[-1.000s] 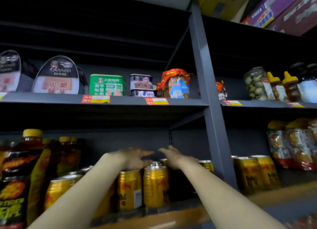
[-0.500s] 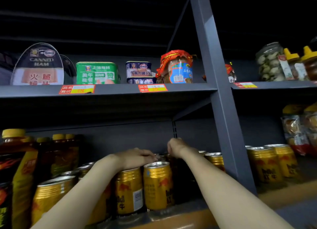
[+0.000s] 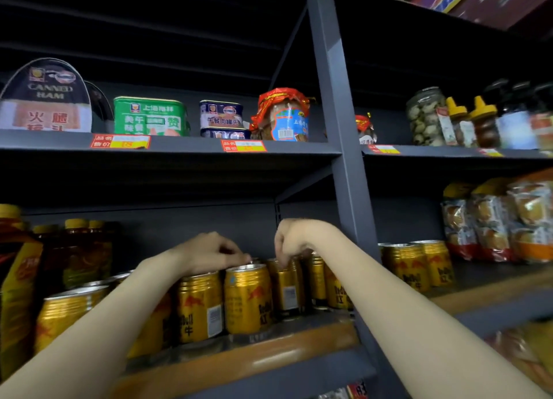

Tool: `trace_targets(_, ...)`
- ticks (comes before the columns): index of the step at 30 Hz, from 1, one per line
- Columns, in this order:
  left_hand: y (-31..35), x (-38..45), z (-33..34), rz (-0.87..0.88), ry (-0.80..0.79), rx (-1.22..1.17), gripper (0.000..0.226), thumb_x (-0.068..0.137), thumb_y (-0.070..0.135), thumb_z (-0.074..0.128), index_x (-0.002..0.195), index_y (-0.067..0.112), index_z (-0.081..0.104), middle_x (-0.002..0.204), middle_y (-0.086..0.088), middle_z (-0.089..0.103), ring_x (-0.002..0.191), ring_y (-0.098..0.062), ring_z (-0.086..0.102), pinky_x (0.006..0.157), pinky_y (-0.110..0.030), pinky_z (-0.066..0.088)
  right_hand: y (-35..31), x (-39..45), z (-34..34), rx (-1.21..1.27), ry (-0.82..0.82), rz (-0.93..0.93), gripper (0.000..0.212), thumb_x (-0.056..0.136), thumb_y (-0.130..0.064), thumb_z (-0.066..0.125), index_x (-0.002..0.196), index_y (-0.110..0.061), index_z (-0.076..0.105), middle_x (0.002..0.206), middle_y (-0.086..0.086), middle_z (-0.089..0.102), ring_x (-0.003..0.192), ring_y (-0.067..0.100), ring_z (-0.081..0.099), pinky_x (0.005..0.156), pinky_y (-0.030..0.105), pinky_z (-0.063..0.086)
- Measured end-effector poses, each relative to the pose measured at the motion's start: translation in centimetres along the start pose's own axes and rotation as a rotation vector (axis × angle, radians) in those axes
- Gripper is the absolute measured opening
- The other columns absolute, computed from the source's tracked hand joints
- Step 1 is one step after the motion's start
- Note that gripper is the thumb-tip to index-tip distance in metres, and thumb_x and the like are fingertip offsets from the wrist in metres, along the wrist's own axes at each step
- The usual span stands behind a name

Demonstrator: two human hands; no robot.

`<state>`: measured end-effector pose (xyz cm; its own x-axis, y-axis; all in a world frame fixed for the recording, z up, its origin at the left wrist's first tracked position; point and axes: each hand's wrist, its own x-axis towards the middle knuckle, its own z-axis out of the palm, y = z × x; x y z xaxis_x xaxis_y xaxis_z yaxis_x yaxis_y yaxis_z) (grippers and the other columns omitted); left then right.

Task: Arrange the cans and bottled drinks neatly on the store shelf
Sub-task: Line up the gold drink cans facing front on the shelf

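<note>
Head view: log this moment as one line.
left hand: atop gold cans | right hand: fingers curled down onto back-row can | grip: unclear

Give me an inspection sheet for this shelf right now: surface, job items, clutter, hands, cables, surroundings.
Surface: lower shelf, wooden front edge, dim light.
Job's things: gold cans upright in rows; more gold cans in the right bay; yellow-capped bottles at left.
Clutter: nothing seen.
Hands: left hand rests over the can tops, fingers curled; right hand reaches down to a back-row can; grips unclear.
Cables: nothing seen.
Surroundings: upper shelf with canned ham, green tin, red-topped jar, price tags; grey upright; packaged snacks at right.
</note>
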<state>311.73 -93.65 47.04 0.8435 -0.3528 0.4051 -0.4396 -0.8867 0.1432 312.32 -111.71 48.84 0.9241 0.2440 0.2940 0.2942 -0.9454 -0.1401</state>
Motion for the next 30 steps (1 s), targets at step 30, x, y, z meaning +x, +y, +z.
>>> trace_targets(30,8.9,-14.7,8.3,0.370,0.496,-0.965,0.070,0.067,0.037,0.083,0.122,0.038,0.040,0.118,0.011,0.054,0.106,-0.008,0.061,0.082,-0.024,0.053,1.6,-18.1,3.4,1.497,0.332,-0.197,0.051,0.066,-0.022,0.073,0.111,-0.004,0.056,0.102,0.012,0.068,0.091,0.018,0.068,0.082,0.030,0.058)
